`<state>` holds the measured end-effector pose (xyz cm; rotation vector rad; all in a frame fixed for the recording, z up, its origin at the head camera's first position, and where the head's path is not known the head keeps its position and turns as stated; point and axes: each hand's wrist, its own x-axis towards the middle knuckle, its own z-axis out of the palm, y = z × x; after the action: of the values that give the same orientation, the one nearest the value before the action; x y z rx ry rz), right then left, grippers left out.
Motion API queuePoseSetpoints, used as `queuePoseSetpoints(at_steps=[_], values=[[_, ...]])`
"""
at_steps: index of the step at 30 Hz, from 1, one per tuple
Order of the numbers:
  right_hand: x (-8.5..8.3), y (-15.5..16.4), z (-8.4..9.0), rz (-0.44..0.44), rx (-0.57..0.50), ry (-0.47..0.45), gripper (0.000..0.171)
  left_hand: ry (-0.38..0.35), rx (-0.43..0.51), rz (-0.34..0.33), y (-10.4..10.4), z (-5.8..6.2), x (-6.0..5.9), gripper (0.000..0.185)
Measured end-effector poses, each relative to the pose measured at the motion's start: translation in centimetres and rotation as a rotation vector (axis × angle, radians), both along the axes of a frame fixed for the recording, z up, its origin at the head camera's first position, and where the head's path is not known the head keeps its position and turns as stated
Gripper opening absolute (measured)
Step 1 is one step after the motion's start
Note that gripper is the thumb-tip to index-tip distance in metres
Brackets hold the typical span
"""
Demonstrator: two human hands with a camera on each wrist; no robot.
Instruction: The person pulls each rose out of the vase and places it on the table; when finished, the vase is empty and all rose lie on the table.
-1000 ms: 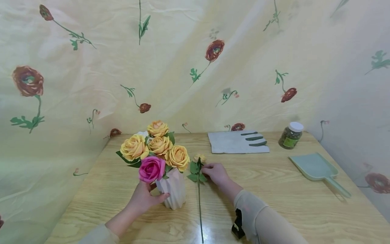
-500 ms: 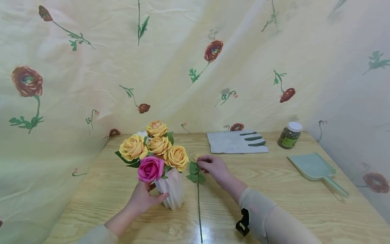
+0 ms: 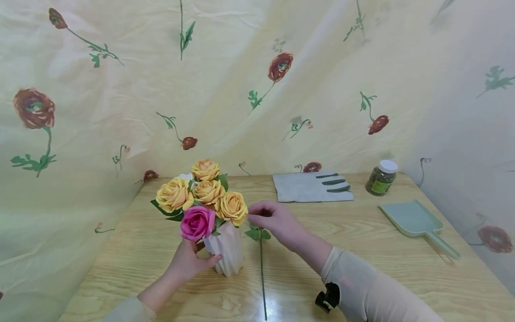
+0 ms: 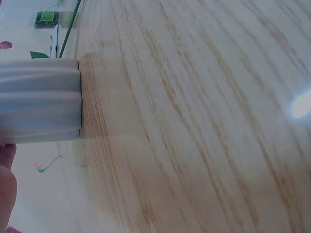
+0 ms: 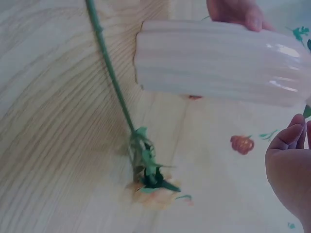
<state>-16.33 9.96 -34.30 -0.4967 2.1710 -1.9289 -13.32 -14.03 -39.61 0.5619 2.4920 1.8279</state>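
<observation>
My left hand (image 3: 189, 264) grips the side of a pale ribbed vase (image 3: 228, 250), thumb across its front. The vase stands upright and holds several yellow roses (image 3: 208, 192) and a magenta rose (image 3: 198, 222). My right hand (image 3: 277, 221) is at the bouquet's right side, its fingertips right at the edge of the rightmost yellow rose (image 3: 232, 208). In the right wrist view those fingertips meet beside a green leaf (image 5: 307, 111); I cannot tell whether they pinch it. A single long-stemmed rose (image 5: 155, 196) lies on the table, its bloom hidden behind my right hand in the head view.
On the wooden table (image 3: 322, 241), a white glove (image 3: 301, 188) with dark green stripes lies at the back. A lidded jar (image 3: 381, 179) and a pale green dustpan (image 3: 416, 219) are on the right. A flower-patterned cloth (image 3: 225, 89) hangs behind.
My right hand has moved left, from the bloom of the lying rose to the bouquet's right side. The lying rose stays in place. My left hand keeps its hold on the vase.
</observation>
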Motion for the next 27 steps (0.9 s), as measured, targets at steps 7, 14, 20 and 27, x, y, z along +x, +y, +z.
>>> queuePoseSetpoints(at_steps=[7,14,20,27], values=[[1.4,-1.0,1.6,0.040,-0.001,0.054,0.012,0.016,0.008,-0.005,-0.1,-0.2,-0.1,0.080],[0.9,-1.7,1.0,0.027,-0.047,0.034,0.011,0.042,0.024,-0.012,-0.7,-2.3,-1.1,0.083],[0.8,-2.5,0.8,0.018,-0.063,0.039,0.018,0.065,0.031,-0.007,-0.7,-2.5,-1.1,0.084],[0.8,-3.3,0.8,0.004,-0.078,0.008,0.023,0.066,0.023,0.001,-0.6,-2.6,-1.0,0.084]])
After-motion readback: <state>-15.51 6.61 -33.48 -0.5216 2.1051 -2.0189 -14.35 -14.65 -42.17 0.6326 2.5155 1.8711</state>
